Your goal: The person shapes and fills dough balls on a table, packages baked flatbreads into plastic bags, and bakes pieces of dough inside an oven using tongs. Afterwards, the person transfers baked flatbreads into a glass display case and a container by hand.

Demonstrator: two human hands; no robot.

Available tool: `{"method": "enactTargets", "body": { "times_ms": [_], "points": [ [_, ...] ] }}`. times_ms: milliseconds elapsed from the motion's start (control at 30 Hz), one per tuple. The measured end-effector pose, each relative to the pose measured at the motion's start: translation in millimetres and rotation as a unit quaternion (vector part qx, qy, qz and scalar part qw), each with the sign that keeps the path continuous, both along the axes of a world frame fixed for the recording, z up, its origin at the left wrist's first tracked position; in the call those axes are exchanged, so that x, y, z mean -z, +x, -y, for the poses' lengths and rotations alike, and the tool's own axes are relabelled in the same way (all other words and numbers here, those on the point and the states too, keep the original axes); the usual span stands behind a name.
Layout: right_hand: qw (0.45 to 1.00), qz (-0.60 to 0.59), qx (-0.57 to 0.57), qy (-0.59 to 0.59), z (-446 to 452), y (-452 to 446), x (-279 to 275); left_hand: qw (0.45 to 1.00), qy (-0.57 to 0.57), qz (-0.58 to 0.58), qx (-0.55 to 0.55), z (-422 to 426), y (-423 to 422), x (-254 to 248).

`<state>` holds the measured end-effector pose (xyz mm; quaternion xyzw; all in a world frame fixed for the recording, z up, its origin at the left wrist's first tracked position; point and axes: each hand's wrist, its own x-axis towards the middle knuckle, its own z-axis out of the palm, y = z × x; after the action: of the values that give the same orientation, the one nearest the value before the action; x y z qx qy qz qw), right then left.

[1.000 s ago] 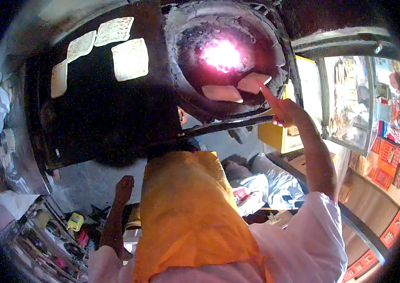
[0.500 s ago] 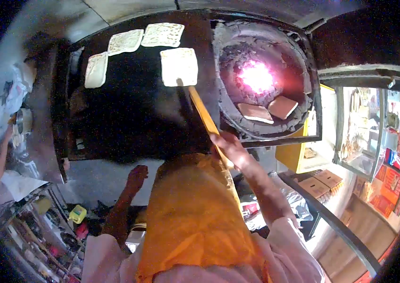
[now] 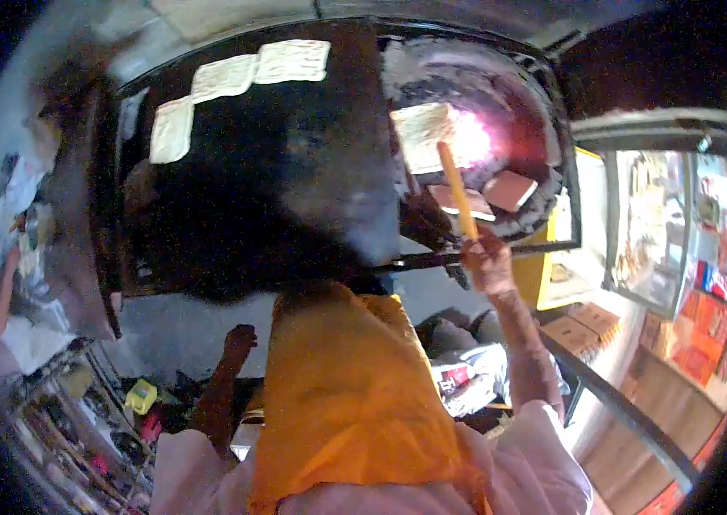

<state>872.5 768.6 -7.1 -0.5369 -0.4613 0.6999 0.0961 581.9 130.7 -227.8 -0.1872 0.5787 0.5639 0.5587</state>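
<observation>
My right hand [image 3: 488,264] is wrapped round a long wooden stick [image 3: 458,193], held at its near end over the front rim of the round fire pit [image 3: 548,146]. The stick's far end meets a pale square flatbread [image 3: 419,142], which is at the left side of the pit beside the glowing fire [image 3: 475,137]. Whether the bread rests on the pit or is lifted I cannot tell. Two browned flatbread pieces [image 3: 511,190] lie at the pit's near side. My left hand [image 3: 242,342] hangs low by the apron, fingers curled, with nothing visible in it.
Three pale flatbreads [image 3: 224,77] lie along the back and left of the dark griddle [image 3: 321,163]. At the right stand a yellow-edged cabinet [image 3: 557,266], a glass case [image 3: 651,232] and cardboard boxes [image 3: 582,326]. Another person's arm [image 3: 6,287] shows at far left.
The square flatbread has gone from the griddle's right part to over the fire pit. My right hand and the stick have moved right. My left hand has shifted slightly down and left.
</observation>
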Motion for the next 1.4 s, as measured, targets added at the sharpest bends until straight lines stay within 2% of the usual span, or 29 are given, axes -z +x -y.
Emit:
{"method": "enactTargets", "body": {
  "times_ms": [33,67,133,167,200,233,300,333,400,500,533,633,667,733,800,833,900,933,967,1000,1033,1067,1100,1133,1200,1233,1300,1333,1400],
  "points": [
    [0.978,0.014,-0.094,0.185,-24,27,-7,1.000,0.006,0.008,0.012,-2,3,8],
    [0.912,0.054,-0.151,0.378,-48,54,-13,0.999,0.046,0.006,0.021,-6,6,16],
    [0.781,0.189,-0.243,0.543,-85,84,-30,0.996,0.088,0.003,0.033,-11,7,39],
    [0.866,0.226,-0.163,0.415,-94,86,-51,0.989,0.127,0.073,0.016,-18,6,48],
    [0.788,0.379,-0.178,0.451,-112,92,-49,0.983,0.147,0.106,0.008,-20,10,53],
    [0.783,0.423,-0.171,0.423,-144,116,-24,0.976,0.164,0.140,0.000,-29,15,51],
    [0.759,0.445,-0.165,0.445,-181,137,13,0.993,0.070,-0.033,0.083,-70,28,-1],
    [0.752,0.454,-0.161,0.450,-192,138,24,0.994,0.066,-0.039,0.081,-94,33,-33],
    [0.767,0.445,-0.151,0.437,-203,125,30,0.972,-0.126,-0.111,0.163,-128,41,-80],
    [0.816,0.423,-0.157,0.361,-212,110,25,0.981,-0.082,-0.119,0.128,-97,47,-66],
    [0.770,0.477,-0.181,0.383,-219,112,40,0.981,-0.087,-0.117,0.128,-95,49,-72],
    [0.763,0.507,-0.200,0.348,-229,135,52,0.977,-0.126,-0.104,0.138,-99,54,-85],
    [0.748,0.534,-0.210,0.335,-219,115,21,0.981,-0.093,-0.105,0.133,-97,55,-86],
    [0.743,0.547,-0.198,0.331,-216,120,14,0.985,-0.056,-0.105,0.128,-100,55,-82],
    [0.733,0.560,-0.190,0.336,-210,121,3,0.965,-0.143,-0.129,0.178,-109,54,-75],
    [0.728,0.559,-0.192,0.348,-204,119,-3,0.966,-0.140,-0.129,0.174,-111,52,-69],
    [0.770,0.501,-0.135,0.372,-192,116,-14,0.993,-0.055,-0.082,0.062,-105,47,-54],
    [0.776,0.476,-0.144,0.388,-195,119,-2,0.994,-0.053,-0.084,0.054,-109,43,-58],
    [0.820,0.341,-0.157,0.431,-173,95,-20,0.985,-0.078,-0.111,0.109,-126,39,-76],
    [0.960,0.054,-0.029,0.274,-156,85,-3,0.971,-0.104,-0.138,0.164,-137,37,-89],
    [0.978,-0.100,0.029,0.181,-132,60,-2,0.973,-0.102,-0.141,0.153,-140,36,-93],
    [0.964,-0.241,0.088,0.072,-109,35,-2,0.972,-0.114,-0.137,0.150,-140,34,-95],
    [0.972,-0.227,0.008,0.063,-66,-18,-26,0.972,-0.126,-0.134,0.149,-138,29,-96],
    [0.988,-0.136,-0.059,0.043,-45,-58,-35,0.973,-0.124,-0.137,0.141,-123,26,-81],
    [0.972,0.034,-0.231,0.008,-4,-139,-54,0.998,0.025,-0.062,0.016,-82,25,-43],
    [0.983,-0.001,-0.173,-0.062,16,-173,-43,0.996,0.075,-0.035,-0.026,-69,24,-35],
    [0.986,0.014,-0.130,-0.105,41,-244,-61,0.991,-0.076,-0.092,0.054,-63,25,-45],
    [0.974,0.038,-0.187,-0.124,35,-274,-55,0.991,-0.079,-0.092,0.048,-64,25,-53],
    [0.982,0.000,-0.161,-0.096,31,-325,-19,0.991,-0.113,-0.071,-0.002,-59,25,-66]
  ]
}}
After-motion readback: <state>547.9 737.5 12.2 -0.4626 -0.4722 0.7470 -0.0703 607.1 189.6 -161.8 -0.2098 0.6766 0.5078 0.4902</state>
